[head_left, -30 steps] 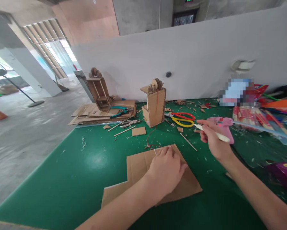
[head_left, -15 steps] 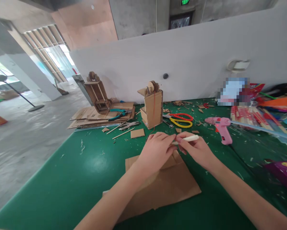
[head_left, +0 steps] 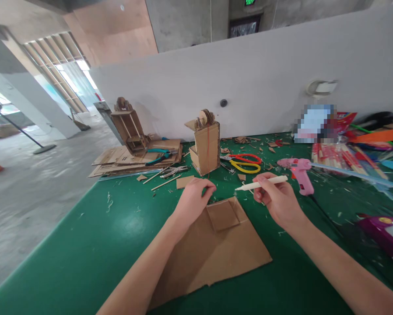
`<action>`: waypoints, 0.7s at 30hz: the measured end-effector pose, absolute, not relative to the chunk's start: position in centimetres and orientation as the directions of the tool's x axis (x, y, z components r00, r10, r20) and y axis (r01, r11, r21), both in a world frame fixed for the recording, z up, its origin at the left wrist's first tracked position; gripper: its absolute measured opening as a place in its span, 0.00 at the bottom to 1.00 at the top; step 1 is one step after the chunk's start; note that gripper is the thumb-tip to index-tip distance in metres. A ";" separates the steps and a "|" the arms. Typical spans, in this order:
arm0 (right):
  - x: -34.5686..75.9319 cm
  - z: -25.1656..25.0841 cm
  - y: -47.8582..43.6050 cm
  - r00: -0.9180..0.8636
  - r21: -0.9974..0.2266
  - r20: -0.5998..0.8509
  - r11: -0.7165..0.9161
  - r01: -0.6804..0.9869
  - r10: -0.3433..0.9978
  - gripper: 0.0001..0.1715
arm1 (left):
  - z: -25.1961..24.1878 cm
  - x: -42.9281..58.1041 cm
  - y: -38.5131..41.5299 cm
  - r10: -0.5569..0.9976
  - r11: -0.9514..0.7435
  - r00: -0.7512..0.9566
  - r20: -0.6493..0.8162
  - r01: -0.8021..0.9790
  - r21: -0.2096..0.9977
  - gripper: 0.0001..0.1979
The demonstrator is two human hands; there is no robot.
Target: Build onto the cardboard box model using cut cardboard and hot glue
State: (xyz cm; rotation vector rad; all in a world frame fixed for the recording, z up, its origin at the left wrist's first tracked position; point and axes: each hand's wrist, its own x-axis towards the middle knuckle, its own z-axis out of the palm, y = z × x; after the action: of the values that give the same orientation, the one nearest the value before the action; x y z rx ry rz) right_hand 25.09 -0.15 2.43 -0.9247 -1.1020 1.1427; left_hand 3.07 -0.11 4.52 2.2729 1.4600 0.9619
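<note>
My right hand [head_left: 277, 197] pinches a white pen [head_left: 262, 183] between thumb and fingers, its thin tip pointing left above the green tabletop. Left of it, my left hand [head_left: 196, 197] hovers over the top left edge of a large brown cardboard sheet [head_left: 222, 249]. Its thumb and fingertips are closed together, and whatever they may hold is hidden. A small square cardboard piece [head_left: 223, 215] lies on the sheet near its upper edge, between the two hands. Just beyond my left hand stands a cardboard box model [head_left: 207, 148] with round discs on top and a red string.
Behind lie scissors [head_left: 245, 164], pliers [head_left: 159, 155], wooden sticks and cardboard scraps. A pink glue gun [head_left: 300, 173] with its cord sits to the right, near bagged sticks [head_left: 337, 159]. Another cardboard model [head_left: 129, 127] stands beside stacked cardboard [head_left: 107, 164] at back left.
My hands were together at the pen and have moved apart. The right one carried the pen to the right, the left one drew back left, uncovering the small square on the sheet.
</note>
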 end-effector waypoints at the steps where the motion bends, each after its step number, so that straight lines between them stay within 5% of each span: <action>1: 25.1 2.4 -0.1 0.063 -0.955 0.171 0.182 -0.236 0.983 0.13 | 4.5 2.9 0.0 0.888 -0.439 0.253 0.383 0.711 0.549 0.09; 5: 25.0 2.5 -0.1 0.052 -0.944 0.138 0.147 -0.297 0.989 0.12 | 4.4 3.3 -0.3 0.912 -0.405 0.230 0.338 0.622 0.670 0.10; 9: 24.1 2.8 -0.7 0.011 -0.927 0.096 0.093 -0.364 0.995 0.14 | 4.3 4.8 -1.2 0.940 -0.309 0.283 0.193 0.456 0.834 0.24; 15: 23.3 2.8 -1.1 -0.063 -0.920 0.083 0.052 -0.389 0.995 0.14 | 3.7 5.8 -1.3 0.948 -0.270 0.269 0.169 0.403 0.874 0.13; 18: 24.2 3.1 -0.6 0.027 -0.889 0.087 0.090 -0.448 0.996 0.12 | 4.1 4.2 -0.1 0.969 -0.242 0.138 0.205 0.366 0.899 0.12; 21: 25.6 3.9 0.1 0.220 -0.856 0.069 0.171 -0.487 0.973 0.12 | 5.2 0.3 1.6 0.949 -0.212 -0.175 0.264 0.265 0.941 0.11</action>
State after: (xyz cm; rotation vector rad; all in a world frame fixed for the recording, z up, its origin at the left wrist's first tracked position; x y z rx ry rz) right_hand 25.58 0.10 3.86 -0.8193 -0.7414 1.1837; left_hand 0.31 1.61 5.23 1.4734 1.4289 1.4266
